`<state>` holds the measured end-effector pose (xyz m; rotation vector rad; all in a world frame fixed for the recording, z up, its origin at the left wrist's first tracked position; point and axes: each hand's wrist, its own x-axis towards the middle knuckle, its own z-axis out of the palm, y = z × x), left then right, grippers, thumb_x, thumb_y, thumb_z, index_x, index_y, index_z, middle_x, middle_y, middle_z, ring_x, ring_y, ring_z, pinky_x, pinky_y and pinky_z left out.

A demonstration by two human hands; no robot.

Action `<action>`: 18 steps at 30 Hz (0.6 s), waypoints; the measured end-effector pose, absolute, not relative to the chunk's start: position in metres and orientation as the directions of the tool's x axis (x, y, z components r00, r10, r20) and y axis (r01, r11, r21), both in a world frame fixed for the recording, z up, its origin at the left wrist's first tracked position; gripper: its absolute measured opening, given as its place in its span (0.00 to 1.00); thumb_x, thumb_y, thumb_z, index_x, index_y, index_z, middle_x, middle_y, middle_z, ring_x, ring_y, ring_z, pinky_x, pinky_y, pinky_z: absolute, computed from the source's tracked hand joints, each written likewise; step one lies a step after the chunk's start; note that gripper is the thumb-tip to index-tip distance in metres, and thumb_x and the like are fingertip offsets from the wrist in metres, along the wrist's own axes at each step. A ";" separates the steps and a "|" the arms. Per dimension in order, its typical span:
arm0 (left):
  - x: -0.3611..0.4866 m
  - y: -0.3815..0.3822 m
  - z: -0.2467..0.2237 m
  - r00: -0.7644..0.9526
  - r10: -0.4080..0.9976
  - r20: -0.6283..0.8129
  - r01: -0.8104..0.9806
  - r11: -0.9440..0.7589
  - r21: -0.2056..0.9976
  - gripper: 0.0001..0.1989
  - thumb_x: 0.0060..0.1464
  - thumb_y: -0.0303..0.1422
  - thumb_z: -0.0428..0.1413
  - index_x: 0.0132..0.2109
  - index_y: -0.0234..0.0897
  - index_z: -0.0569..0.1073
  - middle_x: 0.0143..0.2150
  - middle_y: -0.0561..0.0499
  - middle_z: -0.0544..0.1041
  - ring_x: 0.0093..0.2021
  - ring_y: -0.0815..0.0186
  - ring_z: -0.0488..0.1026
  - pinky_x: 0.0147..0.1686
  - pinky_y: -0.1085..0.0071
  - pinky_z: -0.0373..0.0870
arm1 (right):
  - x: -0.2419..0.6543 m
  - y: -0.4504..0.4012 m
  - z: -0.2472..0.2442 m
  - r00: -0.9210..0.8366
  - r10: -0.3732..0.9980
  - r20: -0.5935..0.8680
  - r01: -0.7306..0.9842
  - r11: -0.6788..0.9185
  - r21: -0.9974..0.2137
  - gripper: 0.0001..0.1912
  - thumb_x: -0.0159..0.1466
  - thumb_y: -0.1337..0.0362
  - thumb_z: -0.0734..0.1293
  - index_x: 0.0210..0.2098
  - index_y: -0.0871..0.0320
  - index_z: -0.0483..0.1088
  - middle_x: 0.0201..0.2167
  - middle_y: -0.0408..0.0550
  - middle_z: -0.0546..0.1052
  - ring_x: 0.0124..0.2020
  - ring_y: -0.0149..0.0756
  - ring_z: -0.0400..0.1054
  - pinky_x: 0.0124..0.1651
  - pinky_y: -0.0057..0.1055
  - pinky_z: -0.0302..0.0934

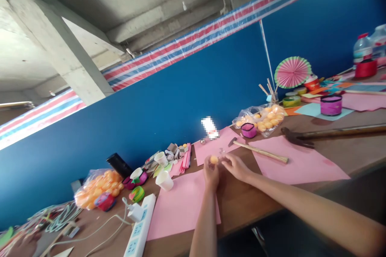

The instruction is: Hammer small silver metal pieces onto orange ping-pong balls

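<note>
My left hand (pixel 211 173) is closed around a small orange ball (pixel 214 160) above the brown table. Beside it, my right hand (pixel 237 166) has its fingers pinched near the ball, at a small clear piece (pixel 222 151) too blurred to make out. Pink paper sheets (pixel 181 204) lie to the left, behind and to the right of my hands. A small hammer (pixel 262 151) with a wooden handle rests to the right, partly on the pink paper. The white paper cup (pixel 164 180) stands left of my left hand.
Bags of orange balls (pixel 99 186) sit at left and back right. A white power strip (pixel 140 227) with a cable lies front left. A larger hammer (pixel 331 131), purple tape rings (pixel 331 105) and a pink paper fan (pixel 292 72) are at right. Another person's hand (pixel 25 245) shows bottom left.
</note>
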<state>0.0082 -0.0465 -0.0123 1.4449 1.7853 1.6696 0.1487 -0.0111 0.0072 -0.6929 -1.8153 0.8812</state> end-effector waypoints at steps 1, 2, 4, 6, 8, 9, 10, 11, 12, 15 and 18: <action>0.008 -0.047 -0.012 -0.451 0.800 0.395 0.446 -0.181 0.877 0.21 0.45 0.30 0.55 0.49 0.36 0.65 0.45 0.45 0.72 0.39 0.65 0.71 0.40 0.68 0.67 | 0.151 -0.011 0.009 -0.379 0.759 0.530 0.101 0.603 -0.792 0.09 0.56 0.68 0.61 0.36 0.59 0.68 0.37 0.50 0.74 0.40 0.38 0.68 0.45 0.34 0.62; 0.008 -0.047 -0.012 -0.453 0.801 0.392 0.442 -0.180 0.879 0.20 0.45 0.31 0.55 0.48 0.36 0.65 0.44 0.45 0.72 0.38 0.65 0.71 0.39 0.68 0.67 | 0.153 -0.009 0.011 -0.386 0.750 0.537 0.131 0.620 -0.773 0.09 0.56 0.68 0.61 0.36 0.59 0.68 0.37 0.51 0.75 0.40 0.38 0.68 0.44 0.33 0.62; 0.009 -0.047 -0.013 -0.454 0.802 0.387 0.438 -0.177 0.881 0.19 0.45 0.34 0.56 0.47 0.36 0.66 0.41 0.46 0.73 0.35 0.66 0.71 0.37 0.68 0.67 | 0.157 -0.004 0.015 -0.399 0.747 0.531 0.198 0.636 -0.746 0.08 0.57 0.67 0.60 0.36 0.60 0.68 0.36 0.51 0.75 0.39 0.37 0.69 0.42 0.32 0.62; 0.010 -0.047 -0.013 -0.457 0.802 0.384 0.436 -0.174 0.883 0.18 0.45 0.35 0.56 0.45 0.37 0.67 0.39 0.47 0.73 0.33 0.67 0.71 0.36 0.69 0.67 | 0.162 0.004 0.021 -0.413 0.754 0.510 0.268 0.636 -0.724 0.08 0.57 0.66 0.60 0.35 0.60 0.68 0.35 0.51 0.76 0.37 0.37 0.70 0.40 0.30 0.62; 0.010 -0.047 -0.014 -0.464 0.800 0.381 0.438 -0.166 0.883 0.18 0.46 0.36 0.55 0.45 0.37 0.67 0.38 0.48 0.73 0.32 0.67 0.71 0.35 0.69 0.67 | 0.166 0.014 0.028 -0.429 0.761 0.487 0.334 0.634 -0.697 0.08 0.58 0.65 0.60 0.34 0.60 0.69 0.34 0.51 0.76 0.35 0.37 0.70 0.38 0.30 0.62; 0.010 -0.047 -0.014 -0.468 0.798 0.379 0.440 -0.161 0.883 0.18 0.46 0.36 0.55 0.46 0.37 0.67 0.38 0.48 0.74 0.32 0.67 0.71 0.35 0.70 0.67 | 0.167 0.019 0.030 -0.438 0.763 0.476 0.364 0.635 -0.682 0.08 0.58 0.64 0.60 0.33 0.60 0.69 0.33 0.51 0.76 0.35 0.38 0.70 0.37 0.30 0.62; 0.011 -0.047 -0.014 -0.471 0.797 0.378 0.443 -0.157 0.883 0.18 0.47 0.36 0.54 0.46 0.37 0.67 0.38 0.48 0.74 0.32 0.67 0.71 0.34 0.70 0.67 | 0.169 0.024 0.033 -0.448 0.763 0.465 0.393 0.636 -0.665 0.08 0.59 0.64 0.60 0.33 0.60 0.69 0.33 0.51 0.76 0.34 0.38 0.70 0.37 0.30 0.61; 0.011 -0.047 -0.015 -0.472 0.797 0.378 0.446 -0.154 0.882 0.18 0.47 0.36 0.54 0.47 0.37 0.66 0.38 0.48 0.74 0.32 0.68 0.71 0.34 0.70 0.67 | 0.170 0.029 0.035 -0.463 0.762 0.453 0.417 0.638 -0.647 0.08 0.59 0.64 0.60 0.34 0.60 0.69 0.33 0.51 0.76 0.34 0.38 0.70 0.37 0.30 0.61; 0.011 -0.047 -0.015 -0.471 0.797 0.378 0.450 -0.151 0.880 0.18 0.48 0.36 0.54 0.47 0.37 0.66 0.38 0.48 0.74 0.32 0.68 0.71 0.34 0.70 0.67 | 0.172 0.034 0.036 -0.481 0.759 0.439 0.440 0.642 -0.628 0.09 0.58 0.64 0.61 0.35 0.60 0.69 0.34 0.51 0.76 0.34 0.38 0.70 0.36 0.29 0.61; 0.011 -0.048 -0.016 -0.470 0.798 0.377 0.461 -0.141 0.876 0.19 0.48 0.37 0.54 0.47 0.37 0.66 0.38 0.48 0.74 0.33 0.68 0.71 0.35 0.70 0.67 | 0.181 0.046 0.038 -0.541 0.737 0.404 0.492 0.668 -0.559 0.11 0.56 0.65 0.63 0.38 0.59 0.70 0.37 0.52 0.76 0.37 0.39 0.70 0.38 0.29 0.61; 0.011 -0.048 -0.016 -0.472 0.800 0.370 0.465 -0.130 0.875 0.18 0.47 0.38 0.54 0.46 0.37 0.67 0.38 0.48 0.74 0.34 0.67 0.71 0.36 0.70 0.67 | 0.198 0.052 0.038 -0.576 0.713 0.400 0.536 0.699 -0.474 0.14 0.55 0.68 0.63 0.42 0.59 0.70 0.43 0.54 0.73 0.44 0.42 0.67 0.47 0.33 0.57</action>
